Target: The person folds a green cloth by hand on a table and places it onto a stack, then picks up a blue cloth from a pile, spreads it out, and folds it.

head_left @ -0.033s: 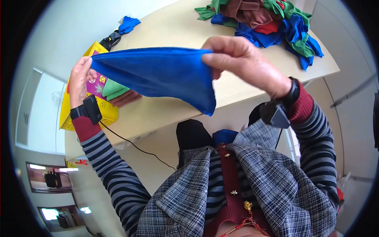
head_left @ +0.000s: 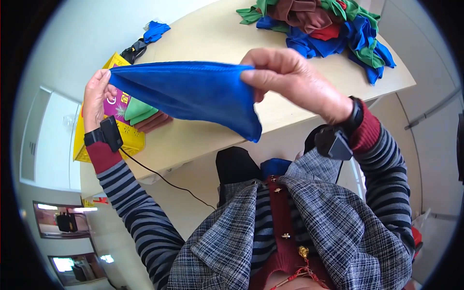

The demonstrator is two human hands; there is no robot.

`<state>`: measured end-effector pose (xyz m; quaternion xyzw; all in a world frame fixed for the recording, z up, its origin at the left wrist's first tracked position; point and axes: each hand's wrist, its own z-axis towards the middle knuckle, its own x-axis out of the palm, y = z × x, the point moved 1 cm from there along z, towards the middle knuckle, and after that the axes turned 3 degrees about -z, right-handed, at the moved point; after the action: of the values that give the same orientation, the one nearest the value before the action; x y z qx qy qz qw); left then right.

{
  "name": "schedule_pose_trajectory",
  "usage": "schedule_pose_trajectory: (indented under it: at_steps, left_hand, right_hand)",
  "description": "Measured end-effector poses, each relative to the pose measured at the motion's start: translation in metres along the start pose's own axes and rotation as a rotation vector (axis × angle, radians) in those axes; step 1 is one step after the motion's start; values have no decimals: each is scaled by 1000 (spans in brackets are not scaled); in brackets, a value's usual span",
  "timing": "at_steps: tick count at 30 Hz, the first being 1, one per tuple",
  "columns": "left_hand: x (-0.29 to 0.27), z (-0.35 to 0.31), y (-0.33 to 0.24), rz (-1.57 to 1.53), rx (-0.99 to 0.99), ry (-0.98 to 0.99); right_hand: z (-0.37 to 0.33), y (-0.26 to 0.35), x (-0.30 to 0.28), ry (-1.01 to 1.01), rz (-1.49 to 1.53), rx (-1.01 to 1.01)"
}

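Note:
A blue cloth [head_left: 188, 94] is stretched between my two hands above the near part of the table. My left hand [head_left: 97, 94] pinches one upper corner between thumb and fingers. At the other upper corner, my right hand [head_left: 285, 75] grips the cloth with thumb against bent fingers. The upper edge runs nearly level, and the lower part hangs loose with a corner toward the table's front edge. Partly behind the cloth, folded green cloth [head_left: 140, 110] and folded brown cloth [head_left: 153, 122] lie beside a yellow box [head_left: 130, 137], close to my left hand.
A loose heap of green, brown, red and blue cloths [head_left: 309, 19] covers the far right of the pale table [head_left: 208, 34]. A small blue cloth [head_left: 155, 31] and a black item [head_left: 134, 50] lie at the far left. A black cable [head_left: 166, 178] runs from my left wrist.
Both hands have shifted very slightly, the right one a little to the left, and the cloth's upper edge is a bit lower. Both grips are the same.

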<state>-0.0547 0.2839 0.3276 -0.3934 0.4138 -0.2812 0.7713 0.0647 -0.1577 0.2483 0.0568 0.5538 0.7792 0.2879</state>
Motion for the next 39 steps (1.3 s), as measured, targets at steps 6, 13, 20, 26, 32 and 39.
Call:
schedule_pose_trajectory:
  at_steps: [6, 13, 20, 26, 32, 39]
  left_hand:
    - [61, 78, -36, 359, 149, 41]
    - [247, 156, 37, 156, 416, 176]
    - [277, 43, 107, 77, 261, 415]
    - [206, -108, 163, 129, -49, 217]
    - [218, -197, 155, 391, 80, -38]
    - [224, -205, 159, 448, 120, -39]
  right_hand:
    - [-32, -26, 11, -126, 290, 52]
    - [-62, -138, 7, -557, 399, 388]
    - [-109, -217, -6, -625, 242, 658]
    - [-113, -208, -18, -705, 228, 646]
    - [-116, -219, -23, -720, 148, 607]
    - [-115, -207, -24, -604, -49, 575]
